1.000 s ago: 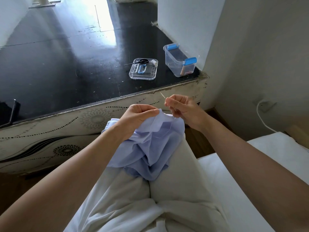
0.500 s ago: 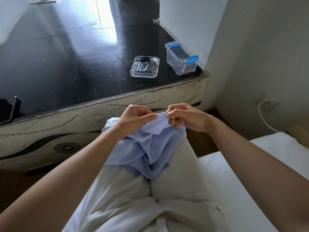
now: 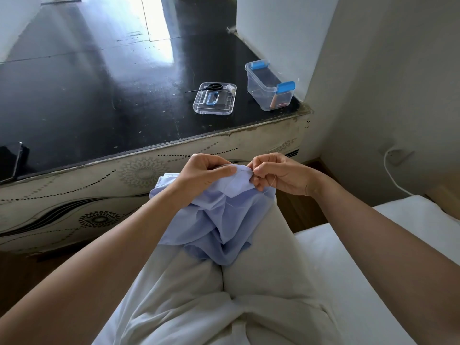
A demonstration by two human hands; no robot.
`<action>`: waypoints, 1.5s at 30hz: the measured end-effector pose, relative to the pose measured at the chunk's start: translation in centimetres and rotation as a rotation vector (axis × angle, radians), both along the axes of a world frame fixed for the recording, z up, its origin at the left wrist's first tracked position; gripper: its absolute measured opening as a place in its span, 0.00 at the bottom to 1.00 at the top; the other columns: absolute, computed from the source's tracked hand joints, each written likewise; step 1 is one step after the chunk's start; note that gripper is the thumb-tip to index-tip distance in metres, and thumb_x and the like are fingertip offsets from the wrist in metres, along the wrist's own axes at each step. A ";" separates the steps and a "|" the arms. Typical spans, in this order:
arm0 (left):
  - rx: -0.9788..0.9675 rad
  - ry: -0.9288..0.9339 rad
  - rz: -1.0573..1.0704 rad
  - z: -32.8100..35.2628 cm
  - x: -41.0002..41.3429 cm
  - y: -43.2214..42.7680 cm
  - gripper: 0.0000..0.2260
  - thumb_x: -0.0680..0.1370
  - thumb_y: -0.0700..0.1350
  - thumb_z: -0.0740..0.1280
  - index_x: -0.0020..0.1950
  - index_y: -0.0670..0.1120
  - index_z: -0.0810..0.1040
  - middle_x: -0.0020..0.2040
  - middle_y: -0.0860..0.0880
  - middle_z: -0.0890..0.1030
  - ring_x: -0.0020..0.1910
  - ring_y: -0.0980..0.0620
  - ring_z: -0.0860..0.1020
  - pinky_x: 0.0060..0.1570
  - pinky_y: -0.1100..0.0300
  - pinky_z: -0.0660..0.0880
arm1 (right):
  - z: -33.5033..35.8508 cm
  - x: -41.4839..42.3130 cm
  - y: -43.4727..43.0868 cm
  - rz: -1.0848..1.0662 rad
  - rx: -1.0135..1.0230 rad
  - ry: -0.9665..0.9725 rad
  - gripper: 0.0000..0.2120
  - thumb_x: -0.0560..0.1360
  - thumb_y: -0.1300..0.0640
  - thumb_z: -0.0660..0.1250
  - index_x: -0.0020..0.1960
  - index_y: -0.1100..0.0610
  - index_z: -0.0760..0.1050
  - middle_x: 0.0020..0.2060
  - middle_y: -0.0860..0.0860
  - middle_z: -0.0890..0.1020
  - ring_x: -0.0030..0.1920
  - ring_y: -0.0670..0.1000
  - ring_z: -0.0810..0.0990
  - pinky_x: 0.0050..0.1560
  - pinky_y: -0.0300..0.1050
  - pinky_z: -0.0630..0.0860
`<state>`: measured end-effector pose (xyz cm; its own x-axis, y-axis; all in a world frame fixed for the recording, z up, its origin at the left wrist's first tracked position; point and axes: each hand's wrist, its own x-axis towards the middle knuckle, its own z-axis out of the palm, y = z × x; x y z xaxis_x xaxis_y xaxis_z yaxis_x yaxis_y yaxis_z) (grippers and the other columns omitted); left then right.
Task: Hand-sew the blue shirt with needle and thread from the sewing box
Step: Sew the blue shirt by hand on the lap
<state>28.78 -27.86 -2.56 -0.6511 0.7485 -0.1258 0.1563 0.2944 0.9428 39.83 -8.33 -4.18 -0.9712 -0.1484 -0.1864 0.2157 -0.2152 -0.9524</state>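
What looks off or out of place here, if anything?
Little. The scissors lie half on the lid, blades poking past its left rim over the table. The table's front edge is chipped and worn. The sewing looks normal: left hand grips the shirt, right hand pinches its edge.

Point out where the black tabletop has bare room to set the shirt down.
Bare: the stretch of tabletop between the phone at its left edge and the clear lid, plus the strip from the lid to the near edge. Crowded: the right corner, where the lid, carrying scissors and a spool, sits beside the sewing box.
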 end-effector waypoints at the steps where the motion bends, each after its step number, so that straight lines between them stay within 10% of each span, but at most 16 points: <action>1: 0.002 -0.016 0.006 0.0 0.0 0.1 0.05 0.76 0.43 0.72 0.46 0.41 0.85 0.37 0.48 0.81 0.36 0.56 0.75 0.34 0.66 0.71 | 0.0 0.0 0.0 0.000 -0.002 0.000 0.08 0.71 0.55 0.69 0.41 0.61 0.78 0.34 0.54 0.79 0.34 0.48 0.77 0.40 0.39 0.79; 45: -0.038 -0.114 -0.109 0.5 0.0 0.1 0.09 0.78 0.45 0.69 0.46 0.40 0.84 0.38 0.44 0.77 0.38 0.50 0.71 0.37 0.60 0.67 | 0.1 0.2 0.0 0.024 0.010 0.001 0.12 0.71 0.54 0.69 0.46 0.62 0.74 0.34 0.54 0.77 0.33 0.47 0.75 0.38 0.37 0.77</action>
<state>28.80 -27.81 -2.06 -0.5457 0.8075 -0.2239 0.0816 0.3171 0.9449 39.99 -8.35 -4.09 -0.9677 -0.1694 -0.1867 0.2193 -0.2003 -0.9549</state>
